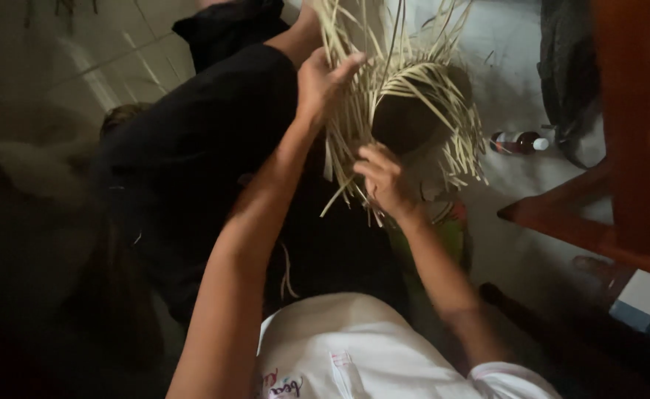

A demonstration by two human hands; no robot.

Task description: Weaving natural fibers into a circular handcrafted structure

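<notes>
A half-woven piece of pale straw strips (443,81) wraps over a dark round form (411,118), with loose strip ends fanning out above and below. It rests against my leg in black trousers (207,140). My left hand (325,81) presses on the upper left side of the weave, fingers laid over the strips. My right hand (380,181) sits under the form and pinches the lower strip ends. Both arms reach out from my white shirt (340,355).
A small brown bottle with a white cap (521,142) lies on the pale tiled floor (510,66). Reddish wooden furniture (628,148) stands at the right, with a white and blue box (642,299) beneath it. Grey cloth (569,74) hangs at the upper right.
</notes>
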